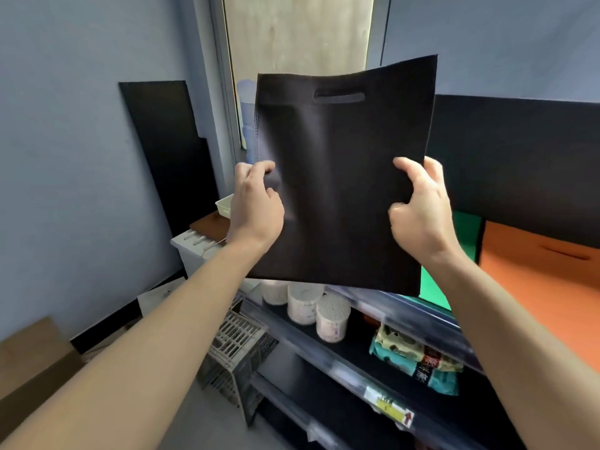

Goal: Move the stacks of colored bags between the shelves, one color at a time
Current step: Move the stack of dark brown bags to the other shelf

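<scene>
head view. black bag (341,177) is held up in the air, roughly upright, handle slot at the top, tilted so its top right corner stands higher. cannot tell whether it is one bag or a thin stack pressed flat. left hand (256,206) grips the left edge about midway down, fingers curled onto the cloth. right hand (422,209) pinches the right edge at about the same height, thumb on the near face. the hands are well apart, one on each side, both clamped on the bag and holding nothing else.

below and to the right, the top shelf (422,311) carries an orange bag (535,280) lying flat. a green bag (433,287) lies just beside it on the left, partly hidden by the black one. the lower shelf (357,352) holds round tubs (332,319) and snack packets (415,358). a wire basket (237,339) sits on the floor left of the shelves.

judgement: the step in hand is carrying the black lot to its place. to do it well, hold both edges evenly so any layers do not fan or slip. lower it flat, not one edge first. land it clear of green and orange so the colours stay separate, and square it before letting go. risk: the soft cloth may sag in the middle and fold under on landing.
</scene>
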A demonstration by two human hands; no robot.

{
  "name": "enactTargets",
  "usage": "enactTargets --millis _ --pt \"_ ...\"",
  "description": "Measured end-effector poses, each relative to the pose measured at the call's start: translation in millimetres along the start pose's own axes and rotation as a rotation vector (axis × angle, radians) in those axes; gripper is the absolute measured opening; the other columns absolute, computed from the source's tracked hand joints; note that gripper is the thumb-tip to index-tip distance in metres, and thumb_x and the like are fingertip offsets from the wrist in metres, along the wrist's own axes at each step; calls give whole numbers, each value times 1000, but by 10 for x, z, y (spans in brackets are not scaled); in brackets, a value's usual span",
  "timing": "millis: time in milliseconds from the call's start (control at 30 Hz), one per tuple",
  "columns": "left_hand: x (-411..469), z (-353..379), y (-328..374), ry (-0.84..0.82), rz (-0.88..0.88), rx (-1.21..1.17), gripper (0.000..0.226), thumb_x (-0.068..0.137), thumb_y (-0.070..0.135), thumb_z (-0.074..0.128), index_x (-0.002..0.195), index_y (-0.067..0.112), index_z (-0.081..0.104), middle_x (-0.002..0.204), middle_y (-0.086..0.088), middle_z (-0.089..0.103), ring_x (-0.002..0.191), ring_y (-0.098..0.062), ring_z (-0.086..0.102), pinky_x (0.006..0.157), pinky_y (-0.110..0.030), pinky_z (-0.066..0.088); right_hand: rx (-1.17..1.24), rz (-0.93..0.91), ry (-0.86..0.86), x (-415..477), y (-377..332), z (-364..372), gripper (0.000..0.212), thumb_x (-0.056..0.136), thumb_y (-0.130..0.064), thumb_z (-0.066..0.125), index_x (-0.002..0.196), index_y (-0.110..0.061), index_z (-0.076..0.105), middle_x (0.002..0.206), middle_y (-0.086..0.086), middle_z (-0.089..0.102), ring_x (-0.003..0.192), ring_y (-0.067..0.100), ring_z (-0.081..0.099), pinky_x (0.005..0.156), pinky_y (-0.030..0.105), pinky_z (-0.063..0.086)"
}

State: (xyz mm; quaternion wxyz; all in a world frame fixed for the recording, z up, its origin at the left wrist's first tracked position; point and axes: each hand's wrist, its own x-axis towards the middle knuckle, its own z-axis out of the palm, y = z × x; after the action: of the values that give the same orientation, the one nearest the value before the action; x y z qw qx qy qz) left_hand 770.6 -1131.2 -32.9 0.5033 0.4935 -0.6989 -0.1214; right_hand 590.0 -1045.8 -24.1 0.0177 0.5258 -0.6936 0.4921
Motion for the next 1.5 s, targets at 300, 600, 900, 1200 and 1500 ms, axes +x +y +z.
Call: enactTargets --millis 300,600,900,1200,1500 --pt "718 269 -352 4 -1 61 41 89 -5 42 125 11 52 126 -8 44 106 -25 54 93 -30 41 28 23 -37 656 61 600 66 78 14 47 138 -14 43 147 3 27 132 18 36 106 22 32" --pt "1393 484 -707 -67 -1 67 42 88 -5 43 127 9 50 130 -10 43 113 -26 52 98 -30 38 -13 32 -24 1129 -54 997 61 82 9 50 138 -14 42 145 1 29 125 18 44 104 26 38" --pt "1863 775 -1334 -415 29 173 43 85 -5 45 126 6 49 131 -16 42 116 -33 47 97 -33 35 -283 332 -211 1187 -68 1674 58 87 -1 46 142 -11 34 145 10 22 113 32 50 96 31 40" --pt "1983 1147 -1771 -739 39 194 41 85 1 47 125 7 51 131 -15 43 119 -34 47 102 -37 36 -494 619 -325 1062 83 1994 41 86 -1 43 127 -2 48 134 14 34 111 35 51 95 37 45" --pt "1994 1349 -1930 -827 37 255 39 84 4 46 122 5 51 129 -19 46 115 -39 49 100 -42 42 -597 660 -312 1029 85 2109 15 85 5 38 87 -6 49 126 19 36 88 36 50 79 33 42"
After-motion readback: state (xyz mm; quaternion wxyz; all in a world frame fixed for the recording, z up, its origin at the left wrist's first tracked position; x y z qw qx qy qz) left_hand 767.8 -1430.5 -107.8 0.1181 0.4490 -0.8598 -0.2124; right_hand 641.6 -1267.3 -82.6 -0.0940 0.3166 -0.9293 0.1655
